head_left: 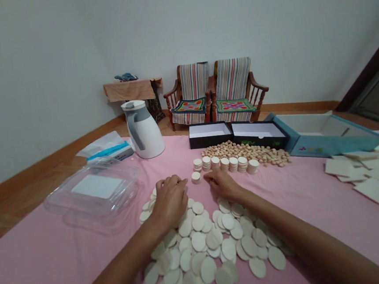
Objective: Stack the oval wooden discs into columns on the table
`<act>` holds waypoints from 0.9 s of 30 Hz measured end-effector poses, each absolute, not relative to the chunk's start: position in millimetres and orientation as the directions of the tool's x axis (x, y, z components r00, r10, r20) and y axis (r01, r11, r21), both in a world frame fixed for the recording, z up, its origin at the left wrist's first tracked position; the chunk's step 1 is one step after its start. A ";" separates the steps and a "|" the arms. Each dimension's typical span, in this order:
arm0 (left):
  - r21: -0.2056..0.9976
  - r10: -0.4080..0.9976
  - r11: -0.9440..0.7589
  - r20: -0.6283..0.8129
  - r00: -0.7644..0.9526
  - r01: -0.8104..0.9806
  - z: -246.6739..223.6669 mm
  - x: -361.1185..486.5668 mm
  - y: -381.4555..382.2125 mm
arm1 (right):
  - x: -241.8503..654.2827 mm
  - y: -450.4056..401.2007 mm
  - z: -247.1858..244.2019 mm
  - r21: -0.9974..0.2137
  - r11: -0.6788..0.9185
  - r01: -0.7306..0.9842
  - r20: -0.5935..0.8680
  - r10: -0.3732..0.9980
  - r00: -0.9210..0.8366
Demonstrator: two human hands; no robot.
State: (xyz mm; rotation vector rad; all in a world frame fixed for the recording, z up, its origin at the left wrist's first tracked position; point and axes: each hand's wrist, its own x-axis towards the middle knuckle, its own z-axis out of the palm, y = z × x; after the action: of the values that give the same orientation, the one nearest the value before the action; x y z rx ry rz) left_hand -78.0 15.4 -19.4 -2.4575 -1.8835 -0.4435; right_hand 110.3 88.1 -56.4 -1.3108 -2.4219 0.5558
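A person's two hands frame a short stack of pale wooden discs toward the middle of a pink-covered surface. The left hand rests beside it with fingers bent, one reaching toward the stack; the right hand is loosely curled just across from it. Whether either grip holds a disc cannot be told, as the fingertips are partly hidden.

Just beyond, toward the far edge, a row of seven stacks stands upright, apparently the finished portion of the work. The short stack in front looks like an eighth, set apart from the row. Much appears to remain: a broad spread of loose discs lies between the forearms and runs toward the near edge, easily outnumbering those piled up.

Behind the row, a heap of small wooden beads lies unsorted before two black boxes lining the far edge. A blue box occupies the far right corner, with square wooden tiles scattered along the right edge. Toward the left edge sit a clear plastic container and, farther back, a white jug.
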 end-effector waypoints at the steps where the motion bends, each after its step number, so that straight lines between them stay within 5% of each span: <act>1: 0.128 0.953 -0.265 0.184 0.239 0.956 -17.6 -77.0 21.4 | 109.9 88.7 -57.8 -0.487 0.503 0.713 0.101 0.844 -0.526; 7: 0.068 0.970 -0.234 0.082 0.229 0.970 -19.9 -71.2 45.6 | 108.2 90.1 -58.3 -0.477 0.500 0.723 0.096 0.847 -0.523; 27: 0.096 0.959 -0.266 0.130 0.252 0.959 -36.0 -69.8 50.5 | 106.8 88.2 -58.3 -0.510 0.469 0.721 0.063 0.857 -0.512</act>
State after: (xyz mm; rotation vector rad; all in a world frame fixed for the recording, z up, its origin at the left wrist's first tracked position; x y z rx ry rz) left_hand -69.8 50.5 -36.0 -2.4842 -1.9022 -0.2547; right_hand 106.8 88.2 -58.3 -1.3396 -2.4106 0.6158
